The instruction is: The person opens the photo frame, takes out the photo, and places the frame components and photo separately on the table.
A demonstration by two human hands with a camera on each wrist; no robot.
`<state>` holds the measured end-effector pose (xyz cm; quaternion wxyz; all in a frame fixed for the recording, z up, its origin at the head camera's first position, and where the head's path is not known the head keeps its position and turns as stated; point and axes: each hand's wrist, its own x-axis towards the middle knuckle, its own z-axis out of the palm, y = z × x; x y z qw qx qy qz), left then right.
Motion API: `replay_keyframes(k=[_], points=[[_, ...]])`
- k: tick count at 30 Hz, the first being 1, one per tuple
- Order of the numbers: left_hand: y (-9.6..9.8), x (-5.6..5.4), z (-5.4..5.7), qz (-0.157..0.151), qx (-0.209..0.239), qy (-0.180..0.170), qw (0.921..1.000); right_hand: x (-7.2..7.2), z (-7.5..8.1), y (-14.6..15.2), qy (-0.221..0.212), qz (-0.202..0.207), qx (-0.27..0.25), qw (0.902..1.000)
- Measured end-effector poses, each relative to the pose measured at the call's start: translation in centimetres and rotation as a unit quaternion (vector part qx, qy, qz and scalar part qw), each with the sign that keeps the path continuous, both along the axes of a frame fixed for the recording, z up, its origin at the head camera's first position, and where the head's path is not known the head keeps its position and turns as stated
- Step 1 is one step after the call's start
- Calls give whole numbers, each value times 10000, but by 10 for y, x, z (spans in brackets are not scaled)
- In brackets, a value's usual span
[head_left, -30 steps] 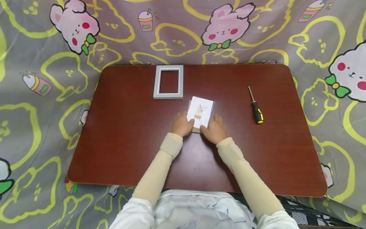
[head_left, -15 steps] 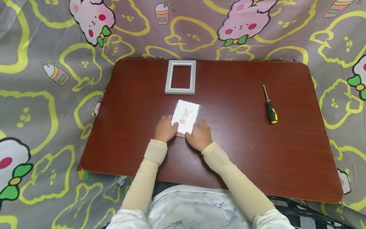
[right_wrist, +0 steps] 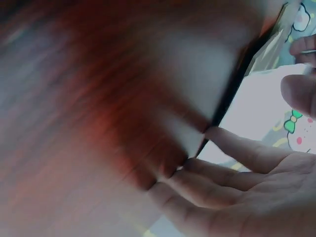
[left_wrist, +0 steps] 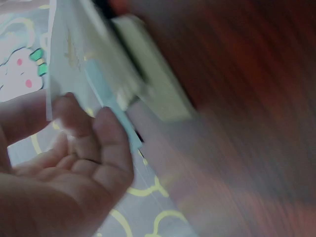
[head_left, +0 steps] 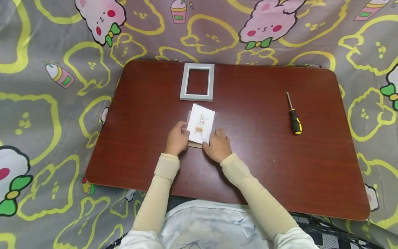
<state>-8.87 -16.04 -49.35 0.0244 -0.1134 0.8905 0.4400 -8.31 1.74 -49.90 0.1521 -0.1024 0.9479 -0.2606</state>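
A white card [head_left: 201,123] printed with a potted plant lies askew over a brown backing board [head_left: 195,145], whose left and lower edges show beneath it. Transparent film [head_left: 215,116] shows along the card's right edge. My left hand [head_left: 178,139] pinches the card's left side between thumb and fingers, as the left wrist view also shows. At the lower right, my right hand [head_left: 218,146] keeps its fingers fairly straight beside the stack, its thumb by the card's corner. In the right wrist view its fingertips [right_wrist: 210,132] touch the tabletop along the stack's edge.
An upright-oriented grey picture frame [head_left: 197,98] lies flat near the table's far edge, just beyond the card. Off to the right is a screwdriver [head_left: 294,119] with a black and yellow handle. Patterned fabric [head_left: 208,34] hangs behind the brown table [head_left: 248,103].
The head view has shifted, so everything sits differently in it. Over the last half second the card has moved slightly away from me, and my left fingers have curled more at its edge.
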Motion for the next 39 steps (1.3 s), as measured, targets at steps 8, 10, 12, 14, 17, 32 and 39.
replay_keyframes(k=[8, 10, 12, 14, 17, 32, 39], points=[[15, 6, 24, -494, 1654, 758, 9821, -15, 0, 31, -67, -1524, -1953, 9688], [21, 4, 29, -638, 1766, 868, 9784, -20, 2, 41, -465, -1998, -2811, 9375], [27, 1, 33, -727, 1837, 957, 9756, -25, 6, 50, -921, -2309, -3696, 8953], [34, -3, 35, -769, 1864, 986, 9745, -29, 10, 58, -1233, -2548, -4374, 8535], [45, -10, 36, -775, 1836, 973, 9751, -35, 15, 69, -1274, -2765, -4838, 8205], [86, -76, 32, -977, 1388, 346, 9849, -90, 33, 126, -635, -2547, -4033, 8766], [106, -108, 28, -829, 1353, 244, 9870, -122, 29, 142, -472, -2518, -3786, 8894]])
